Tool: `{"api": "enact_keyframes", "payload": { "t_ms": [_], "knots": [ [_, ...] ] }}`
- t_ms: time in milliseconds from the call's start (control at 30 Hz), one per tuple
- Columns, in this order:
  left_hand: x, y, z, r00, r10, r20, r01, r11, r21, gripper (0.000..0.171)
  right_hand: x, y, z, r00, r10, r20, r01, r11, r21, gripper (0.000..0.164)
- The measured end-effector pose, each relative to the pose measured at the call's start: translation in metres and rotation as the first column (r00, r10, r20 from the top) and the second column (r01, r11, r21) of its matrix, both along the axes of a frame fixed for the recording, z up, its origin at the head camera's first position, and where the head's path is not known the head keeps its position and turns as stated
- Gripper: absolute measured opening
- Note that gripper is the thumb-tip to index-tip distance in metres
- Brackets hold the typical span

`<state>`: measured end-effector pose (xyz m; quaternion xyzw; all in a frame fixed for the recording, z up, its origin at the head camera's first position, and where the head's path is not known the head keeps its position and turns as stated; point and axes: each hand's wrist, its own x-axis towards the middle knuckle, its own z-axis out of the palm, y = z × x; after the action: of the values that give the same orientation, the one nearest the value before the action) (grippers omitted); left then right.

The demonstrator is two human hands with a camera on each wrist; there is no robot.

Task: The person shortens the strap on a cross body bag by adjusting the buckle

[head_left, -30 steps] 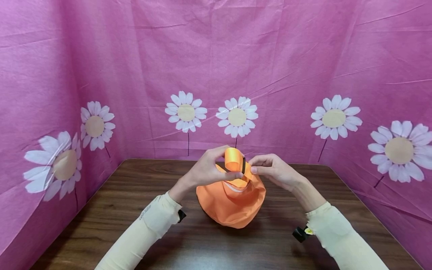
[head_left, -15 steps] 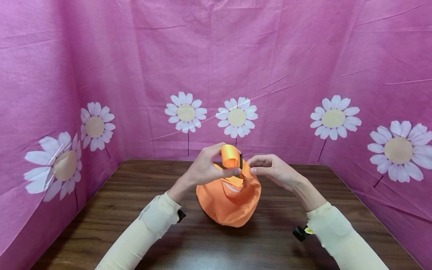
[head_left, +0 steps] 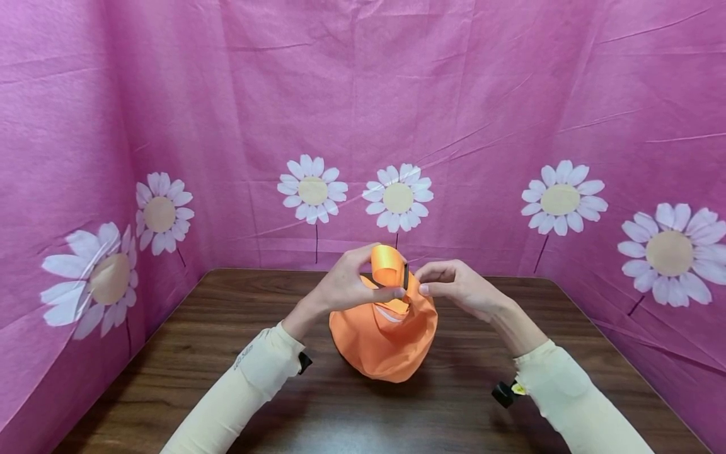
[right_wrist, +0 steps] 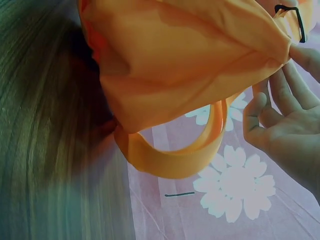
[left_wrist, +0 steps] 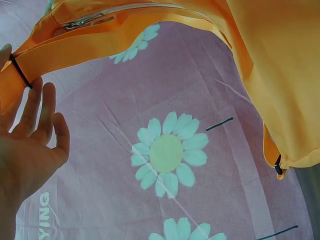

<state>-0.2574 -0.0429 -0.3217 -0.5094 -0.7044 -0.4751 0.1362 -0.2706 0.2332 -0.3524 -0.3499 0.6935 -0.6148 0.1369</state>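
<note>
An orange fabric bag (head_left: 386, 347) with a strap stands on the table between both hands. In the left wrist view a zipper (left_wrist: 87, 22) runs along its top. The strap (head_left: 387, 260) curls into a loop above the bag and passes through a black slider buckle (head_left: 406, 277). My left hand (head_left: 343, 280) pinches the buckle and strap between thumb and fingers. On the other side, my right hand (head_left: 465, 289) pinches the corner of the bag where the strap joins it. Another black buckle (left_wrist: 278, 166) shows at the bag's lower end in the left wrist view.
The brown wood-grain table (head_left: 227, 378) lies beneath the bag. Pink cloth (head_left: 465, 94) with white daisies hangs around its back and sides. A black wrist camera (head_left: 503, 394) sits under the right sleeve.
Left hand, strap loop and buckle have shifted slightly left. The bag's right side has drawn inward and looks narrower. The right hand stays almost in place, gripping the corner.
</note>
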Motion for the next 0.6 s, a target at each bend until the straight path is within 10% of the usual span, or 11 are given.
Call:
{"api": "enact_keyframes", "payload": {
  "t_ms": [100,600],
  "knots": [
    [-0.014,0.002,-0.013,1.0,-0.002,0.007,0.002,1.0,-0.013,0.046,0.001,-0.002,0.0,1.0,0.006,-0.006,-0.006,1.0,-0.023,0.021],
    [-0.012,0.005,-0.016,0.999,0.009,0.048,-0.005,0.997,-0.08,0.041,0.01,-0.013,0.005,0.997,-0.077,0.022,0.078,0.997,-0.028,0.017]
  ]
}}
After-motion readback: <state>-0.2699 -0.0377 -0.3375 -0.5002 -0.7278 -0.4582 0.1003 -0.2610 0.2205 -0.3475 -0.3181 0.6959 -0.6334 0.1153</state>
